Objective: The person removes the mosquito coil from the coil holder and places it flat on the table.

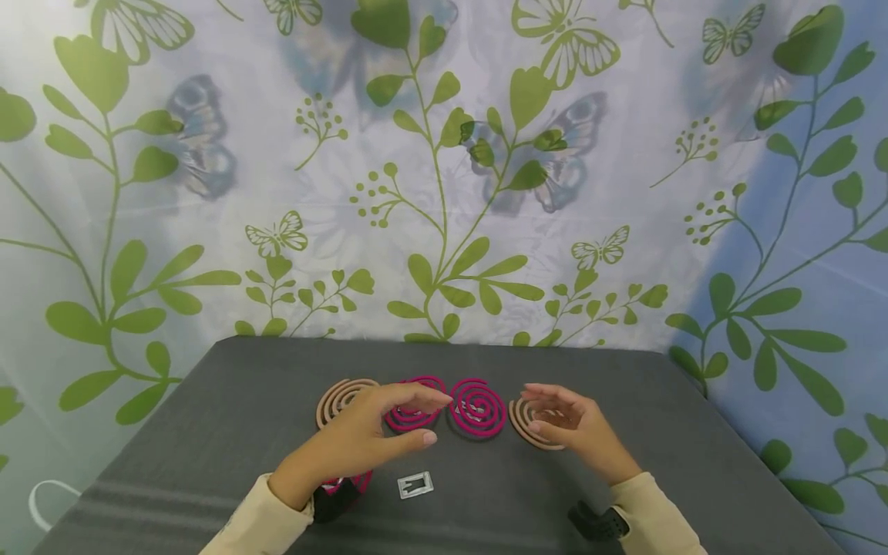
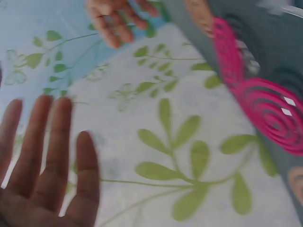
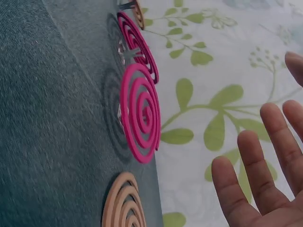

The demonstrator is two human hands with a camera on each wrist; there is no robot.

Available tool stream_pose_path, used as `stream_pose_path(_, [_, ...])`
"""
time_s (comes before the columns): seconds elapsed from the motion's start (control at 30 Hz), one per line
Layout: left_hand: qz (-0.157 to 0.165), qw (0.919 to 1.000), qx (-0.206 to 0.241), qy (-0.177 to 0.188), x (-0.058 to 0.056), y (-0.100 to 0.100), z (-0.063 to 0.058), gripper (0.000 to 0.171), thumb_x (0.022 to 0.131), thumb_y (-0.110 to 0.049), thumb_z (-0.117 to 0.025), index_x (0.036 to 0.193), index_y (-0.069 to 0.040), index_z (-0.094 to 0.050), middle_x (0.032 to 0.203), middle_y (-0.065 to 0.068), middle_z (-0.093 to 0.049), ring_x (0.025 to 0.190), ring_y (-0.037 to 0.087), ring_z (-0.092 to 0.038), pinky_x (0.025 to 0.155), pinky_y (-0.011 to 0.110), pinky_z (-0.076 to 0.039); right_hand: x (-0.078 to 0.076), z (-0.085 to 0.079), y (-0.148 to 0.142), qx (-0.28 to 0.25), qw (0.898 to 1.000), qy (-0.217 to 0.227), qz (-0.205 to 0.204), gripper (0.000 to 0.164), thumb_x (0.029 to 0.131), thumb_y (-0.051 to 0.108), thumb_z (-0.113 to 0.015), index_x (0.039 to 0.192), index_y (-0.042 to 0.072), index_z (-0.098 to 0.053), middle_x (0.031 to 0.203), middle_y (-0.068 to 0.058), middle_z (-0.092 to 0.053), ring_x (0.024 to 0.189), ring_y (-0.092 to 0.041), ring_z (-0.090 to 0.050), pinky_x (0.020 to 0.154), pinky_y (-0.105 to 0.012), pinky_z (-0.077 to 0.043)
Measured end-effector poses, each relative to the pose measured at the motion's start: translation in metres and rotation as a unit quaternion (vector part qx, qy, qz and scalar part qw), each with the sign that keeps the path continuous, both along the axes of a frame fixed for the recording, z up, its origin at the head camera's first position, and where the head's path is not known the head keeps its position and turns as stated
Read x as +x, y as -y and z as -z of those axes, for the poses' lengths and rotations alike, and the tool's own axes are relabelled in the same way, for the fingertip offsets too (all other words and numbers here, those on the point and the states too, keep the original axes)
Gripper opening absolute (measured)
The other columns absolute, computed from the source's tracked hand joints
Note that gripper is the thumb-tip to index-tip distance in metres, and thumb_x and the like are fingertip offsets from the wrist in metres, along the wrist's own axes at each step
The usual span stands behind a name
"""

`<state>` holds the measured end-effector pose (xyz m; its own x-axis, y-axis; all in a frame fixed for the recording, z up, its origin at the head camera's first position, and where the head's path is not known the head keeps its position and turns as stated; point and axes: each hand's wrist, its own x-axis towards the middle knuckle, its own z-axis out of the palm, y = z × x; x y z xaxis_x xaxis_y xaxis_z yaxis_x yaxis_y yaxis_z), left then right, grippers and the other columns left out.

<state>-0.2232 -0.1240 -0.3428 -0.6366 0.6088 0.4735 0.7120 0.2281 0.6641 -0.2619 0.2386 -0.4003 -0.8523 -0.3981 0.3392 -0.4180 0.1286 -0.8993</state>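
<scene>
your left hand (image 1: 368, 432), right hand (image 1: 581, 422) hovering, fingers apart, kinda blocking tan coils (image 1: 338, 401), silver frame (image 1: 404, 487) lying at head-view 6 o'clock

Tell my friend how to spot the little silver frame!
Find the grey table, then its row of pink and tan coils. In the head view, below the left hand, lies the silver frame: a rectangle with a hole, unlike the round coils.

My left hand (image 1: 361, 434) hovers left of the frame's lower centre, fingers extended, thumb apart. My right hand (image 1: 585, 428) hovers lower right, fingers loosely spread.
</scene>
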Motion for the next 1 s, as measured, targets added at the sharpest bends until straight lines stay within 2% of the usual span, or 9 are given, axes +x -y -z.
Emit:
stream_pose_path(0.1, [-0.018, 0.9992, 0.023, -0.026, 0.0, 0.012, 0.008, 0.034, 0.102, -0.014, -0.078, 0.136, -0.012, -0.073, 0.128, -0.004, -0.076, 0.117, 0.012, -0.071, 0.101, 0.039, -0.058, 0.0, 0.001, 0.008, 0.026, 1.0, -0.008, -0.005, 0.047, 0.101, -0.001, -0.073, 0.146, -0.004, -0.062, 0.132, 0.003, -0.073, 0.118, -0.013, -0.07, 0.1, -0.027, -0.056])
stream_pose_path(0.2, [-0.049, 0.9966, 0.025, -0.062, 0.0, 0.025, 0.015, 0.034, 0.1, -0.012, -0.08, 0.133, -0.015, -0.075, 0.122, -0.01, -0.076, 0.113, 0.01, -0.07, 0.101, 0.037, -0.054, 0.001, 0.002, 0.016, 0.045, 0.999, -0.014, -0.018, 0.049, 0.099, 0.001, -0.077, 0.144, -0.009, -0.061, 0.134, -0.01, -0.072, 0.118, -0.012, -0.07, 0.098, -0.029, -0.057])
stream_pose_path(0.3, [-0.069, 0.9947, 0.031, -0.07, 0.002, 0.037, 0.023, 0.034, 0.098, -0.01, -0.082, 0.131, -0.017, -0.077, 0.12, -0.01, -0.075, 0.111, 0.011, -0.069, 0.099, 0.037, -0.055, 0.001, 0.003, 0.024, 0.059, 0.997, -0.016, -0.042, 0.05, 0.099, 0.003, -0.078, 0.144, -0.01, -0.061, 0.136, -0.025, -0.066, 0.119, -0.012, -0.068, 0.099, -0.03, -0.057])
stream_pose_path(0.4, [-0.068, 0.9959, 0.047, -0.037, 0.003, 0.05, 0.031, 0.034, 0.098, -0.007, -0.08, 0.13, -0.016, -0.077, 0.12, -0.007, -0.076, 0.111, 0.012, -0.07, 0.095, 0.036, -0.06, 0.001, 0.004, 0.031, 0.075, 0.995, -0.024, -0.065, 0.048, 0.1, 0.004, -0.077, 0.145, -0.007, -0.062, 0.137, -0.033, -0.062, 0.12, -0.012, -0.067, 0.1, -0.033, -0.057])
stream_pose_path(0.57, [-0.065, 0.9954, 0.062, 0.035, 0.004, 0.071, 0.041, 0.031, 0.1, -0.005, -0.076, 0.13, -0.01, -0.076, 0.121, -0.003, -0.078, 0.111, 0.014, -0.074, 0.093, 0.033, -0.06, 0.001, 0.008, 0.043, 0.099, 0.992, -0.04, -0.075, 0.045, 0.102, 0.007, -0.076, 0.144, -0.003, -0.064, 0.135, -0.032, -0.066, 0.122, -0.024, -0.069, 0.099, -0.041, -0.059])
stream_pose_path(0.63, [-0.063, 0.9944, 0.063, 0.057, 0.003, 0.08, 0.045, 0.031, 0.1, -0.004, -0.076, 0.131, -0.006, -0.075, 0.122, -0.002, -0.078, 0.111, 0.016, -0.074, 0.093, 0.034, -0.06, 0.002, 0.011, 0.048, 0.101, 0.991, -0.038, -0.074, 0.046, 0.101, 0.009, -0.077, 0.144, -0.004, -0.064, 0.134, -0.031, -0.067, 0.122, -0.03, -0.068, 0.099, -0.043, -0.058])
stream_pose_path(0.77, [-0.06, 0.9923, 0.062, 0.089, -0.002, 0.097, 0.054, 0.033, 0.1, -0.003, -0.075, 0.133, 0.002, -0.073, 0.123, 0.0, -0.078, 0.111, 0.016, -0.073, 0.093, 0.034, -0.059, 0.005, 0.018, 0.059, 0.108, 0.991, -0.03, -0.075, 0.046, 0.102, 0.009, -0.076, 0.143, -0.006, -0.064, 0.132, -0.03, -0.069, 0.12, -0.033, -0.068, 0.098, -0.045, -0.058])
stream_pose_path(0.9, [-0.039, 0.9901, 0.07, 0.116, -0.009, 0.113, 0.06, 0.034, 0.101, 0.0, -0.072, 0.135, 0.002, -0.072, 0.126, -0.003, -0.077, 0.112, 0.015, -0.073, 0.093, 0.034, -0.059, 0.007, 0.022, 0.071, 0.115, 0.99, -0.014, -0.086, 0.045, 0.103, 0.012, -0.075, 0.143, -0.004, -0.064, 0.131, -0.028, -0.069, 0.119, -0.037, -0.066, 0.099, -0.047, -0.056])
stream_pose_path(1.0, [-0.008, 0.987, 0.083, 0.137, -0.014, 0.123, 0.064, 0.035, 0.102, 0.003, -0.069, 0.137, 0.002, -0.07, 0.128, -0.005, -0.077, 0.114, 0.017, -0.073, 0.095, 0.032, -0.059, 0.007, 0.023, 0.08, 0.12, 0.988, 0.0, -0.096, 0.045, 0.103, 0.013, -0.075, 0.144, -0.002, -0.064, 0.133, -0.027, -0.069, 0.12, -0.039, -0.065, 0.1, -0.047, -0.055])
